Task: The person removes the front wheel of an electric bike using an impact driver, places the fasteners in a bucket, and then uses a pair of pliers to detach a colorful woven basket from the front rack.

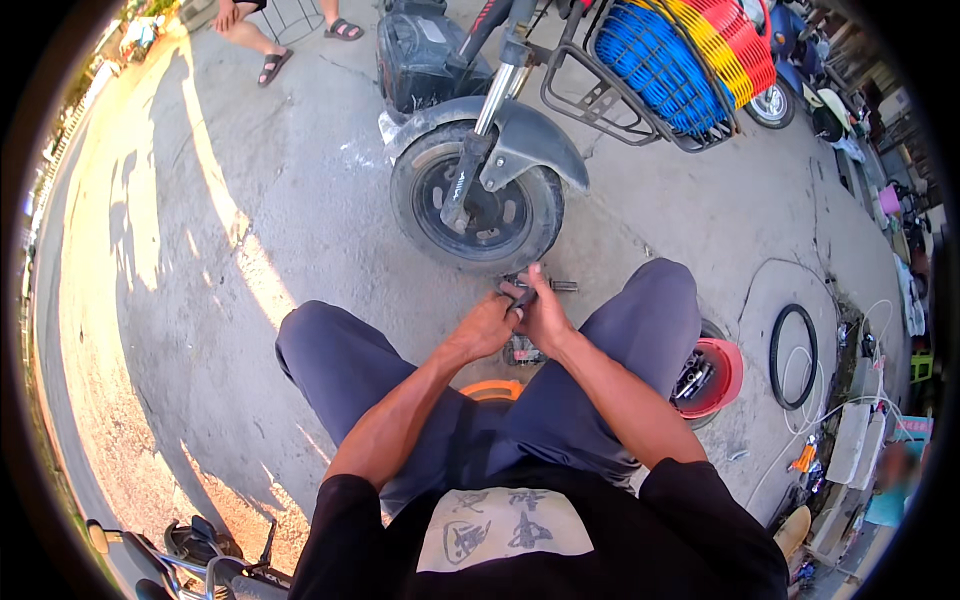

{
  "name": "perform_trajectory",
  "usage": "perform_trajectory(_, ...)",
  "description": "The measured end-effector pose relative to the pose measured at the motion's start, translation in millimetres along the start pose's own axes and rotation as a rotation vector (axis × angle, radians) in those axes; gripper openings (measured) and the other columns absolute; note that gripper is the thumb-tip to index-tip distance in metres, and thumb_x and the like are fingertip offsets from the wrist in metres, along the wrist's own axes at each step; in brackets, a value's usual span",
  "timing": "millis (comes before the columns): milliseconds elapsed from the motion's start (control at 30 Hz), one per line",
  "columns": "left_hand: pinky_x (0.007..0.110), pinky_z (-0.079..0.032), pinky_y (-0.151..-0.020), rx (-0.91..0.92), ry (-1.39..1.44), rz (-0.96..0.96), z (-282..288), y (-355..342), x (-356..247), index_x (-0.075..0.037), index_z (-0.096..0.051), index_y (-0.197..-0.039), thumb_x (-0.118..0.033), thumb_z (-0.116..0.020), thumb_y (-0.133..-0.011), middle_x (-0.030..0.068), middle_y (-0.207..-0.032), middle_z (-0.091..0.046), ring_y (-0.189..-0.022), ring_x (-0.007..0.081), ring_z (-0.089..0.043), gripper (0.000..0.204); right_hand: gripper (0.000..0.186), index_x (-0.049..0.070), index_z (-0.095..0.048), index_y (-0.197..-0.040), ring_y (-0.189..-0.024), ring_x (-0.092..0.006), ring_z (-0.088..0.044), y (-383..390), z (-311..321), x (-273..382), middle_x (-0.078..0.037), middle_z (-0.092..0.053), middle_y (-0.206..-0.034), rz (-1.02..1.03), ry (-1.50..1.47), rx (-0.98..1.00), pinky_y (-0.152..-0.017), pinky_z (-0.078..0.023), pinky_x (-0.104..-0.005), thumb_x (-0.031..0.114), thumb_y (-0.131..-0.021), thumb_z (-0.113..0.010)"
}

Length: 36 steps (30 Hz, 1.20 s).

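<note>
Hands (487, 325) at dark part (517, 295) | fork (489, 115): white lettering (461, 186) | shirt (650, 545): dark characters (466, 541)

Bright daylight. Warm sun nearly washes out sandy ground (95, 330) along left edge, long dark shadows (126, 205) cutting across. My left hand (487, 325) and right hand (546, 320) in soft shade, reasonably sharp; detail between fingers (536, 277) too small to read. Fisheye bends straight edges; corners black.

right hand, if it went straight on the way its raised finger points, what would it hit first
Probably the front tyre, whose lower edge lies just beyond the fingertip of the right hand; depth is unclear from this view.
</note>
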State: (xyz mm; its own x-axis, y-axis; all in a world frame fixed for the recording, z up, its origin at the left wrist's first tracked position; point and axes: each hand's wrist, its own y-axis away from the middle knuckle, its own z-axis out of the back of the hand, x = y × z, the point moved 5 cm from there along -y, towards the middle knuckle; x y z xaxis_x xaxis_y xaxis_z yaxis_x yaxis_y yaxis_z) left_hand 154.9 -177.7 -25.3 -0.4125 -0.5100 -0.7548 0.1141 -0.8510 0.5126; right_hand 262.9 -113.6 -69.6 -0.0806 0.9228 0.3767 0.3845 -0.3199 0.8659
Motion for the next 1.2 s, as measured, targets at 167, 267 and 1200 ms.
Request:
perform_trajectory(167,0.051,-0.044,-0.097,-0.319,-0.334,-0.202,74.9,-41.9,-39.6,0.007,-0.059,-0.115,-0.02,-0.054,-0.092,0.0297,-0.111,-0.061,-0.107,0.046,-0.057,0.036,0.046,0.006,-0.053,-0.118,-0.096,-0.0235,-0.064,-63.8,-70.9,70.6,-0.01,-0.063,-0.111,0.207,0.074,0.502,-0.082,-0.052,-0.0366,0.044,-0.094,-0.063)
perform_trajectory(267,0.049,-0.049,-0.089,-0.495,-0.583,-0.385,87.0,-16.9,-89.7,0.002,-0.06,-0.115,-0.023,-0.058,-0.091,0.0243,-0.106,-0.065,-0.101,0.0404,-0.062,0.035,0.027,0.004,-0.059,-0.105,-0.095,-0.0256,-0.064,-96.4,-65.3,87.8,-0.014,-0.065,-0.102,0.205,0.018,0.554,-0.083,-0.052,-0.0411,0.029,-0.094,-0.06)
perform_trajectory(1200,0.038,-0.051,-0.083,-0.286,0.694,0.202,49.2,-84.3,49.8,0.004,-0.048,-0.124,-0.042,-0.058,-0.097,0.0159,-0.099,-0.065,-0.087,0.0298,-0.066,0.054,0.027,0.001,-0.065,-0.111,-0.091,-0.024,-0.065,-48.3,-71.0,53.4,-0.011,-0.07,-0.095,0.895,0.908,0.118,-0.082,-0.049,-0.0344,0.021,-0.093,-0.063)
